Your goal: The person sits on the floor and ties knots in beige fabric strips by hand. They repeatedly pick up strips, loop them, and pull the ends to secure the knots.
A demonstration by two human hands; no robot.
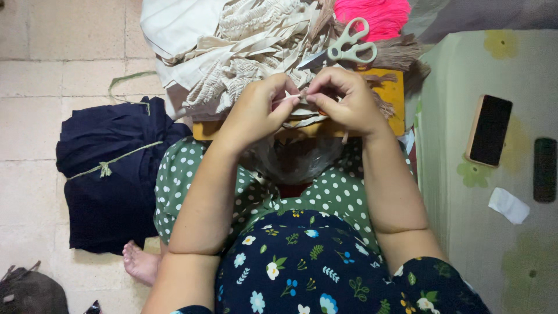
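Head view, looking down at a seated person. We saw the left hand and the right hand meet above a yellow board that lay across the lap. Each hand had its fingertips pinched together on one thin beige strip, which stretched between the two hands; the left held its left end, the right its right end. Just beyond the hands lay a heap of beige ruched fabric pieces, and on that heap rested pale green scissors, blades closed, near the right hand but apart from it. A bright pink bundle sat behind the scissors. On the tiled floor to the left we noted a folded dark navy garment tied with a green cord. To the right, on a pale green floral surface, lay a dark phone, a black remote-like bar and a white scrap, all well apart from the hands.
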